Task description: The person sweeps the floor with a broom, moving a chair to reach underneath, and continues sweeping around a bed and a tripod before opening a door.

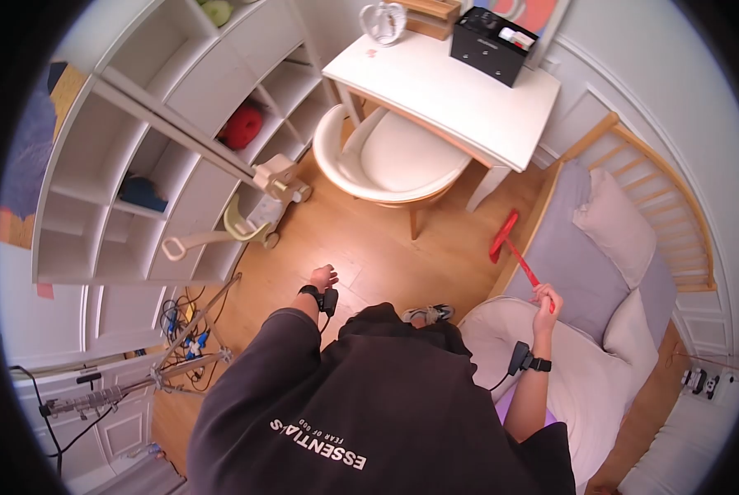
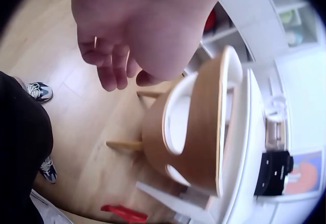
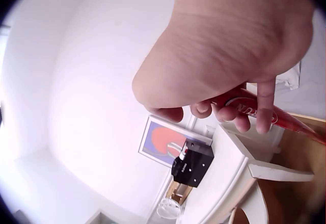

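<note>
My right hand (image 1: 547, 300) holds a red long-handled brush (image 1: 524, 266) by its handle, over the edge of the bed. The brush's wide red head (image 1: 503, 236) points away from me, beside the bed frame. Pale lettering shows on the red handle (image 3: 249, 106) in the right wrist view, with the fingers curled round it. My left hand (image 1: 325, 277) hangs over the wooden floor with its fingers loosely bent and nothing in them. From the left wrist view, the left hand (image 2: 137, 35) appears in front of the chair's curved back.
A bed with grey bedding (image 1: 563, 239) and a pillow (image 1: 621, 227) lies at the right. Ahead stand a white chair (image 1: 402, 153) and a white desk (image 1: 435, 87) with a black box (image 1: 493, 45). White shelves (image 1: 72, 181) and a tripod (image 1: 159, 375) with cables are on the left.
</note>
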`<state>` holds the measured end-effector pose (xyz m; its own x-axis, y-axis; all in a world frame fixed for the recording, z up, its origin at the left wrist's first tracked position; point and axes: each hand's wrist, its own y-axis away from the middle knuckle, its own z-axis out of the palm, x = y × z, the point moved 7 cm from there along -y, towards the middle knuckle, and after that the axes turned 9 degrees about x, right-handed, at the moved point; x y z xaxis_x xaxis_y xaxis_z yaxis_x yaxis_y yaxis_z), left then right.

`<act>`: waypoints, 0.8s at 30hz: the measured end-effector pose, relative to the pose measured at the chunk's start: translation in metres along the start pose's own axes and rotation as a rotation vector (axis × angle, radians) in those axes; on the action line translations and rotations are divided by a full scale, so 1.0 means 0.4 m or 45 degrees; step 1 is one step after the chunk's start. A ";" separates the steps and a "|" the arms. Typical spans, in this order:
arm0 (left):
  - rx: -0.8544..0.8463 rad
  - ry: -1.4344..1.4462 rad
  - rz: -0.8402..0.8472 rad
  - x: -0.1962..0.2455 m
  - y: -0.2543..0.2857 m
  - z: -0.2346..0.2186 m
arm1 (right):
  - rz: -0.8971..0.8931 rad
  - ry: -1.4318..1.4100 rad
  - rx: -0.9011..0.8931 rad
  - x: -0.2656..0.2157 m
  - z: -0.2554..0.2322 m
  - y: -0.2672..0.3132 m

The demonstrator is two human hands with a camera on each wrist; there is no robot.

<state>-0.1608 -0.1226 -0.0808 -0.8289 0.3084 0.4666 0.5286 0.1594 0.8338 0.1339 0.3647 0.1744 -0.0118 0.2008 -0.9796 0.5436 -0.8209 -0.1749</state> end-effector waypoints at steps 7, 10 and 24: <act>-0.280 0.171 -0.184 -0.244 0.001 -0.313 | 0.177 -0.308 0.404 -0.041 0.173 0.216; -0.199 0.158 -0.256 -0.421 -0.036 -0.482 | 0.242 -0.415 0.520 -0.129 0.186 0.323; -0.280 -0.037 -0.123 -0.499 -0.025 -0.699 | 0.493 -0.084 0.488 -0.192 0.096 0.958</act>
<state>-0.0517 -0.4481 -0.0999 -0.8664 0.3293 0.3754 0.3918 -0.0179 0.9199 0.3110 0.0144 0.1790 0.0693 -0.1788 -0.9814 0.1739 -0.9666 0.1884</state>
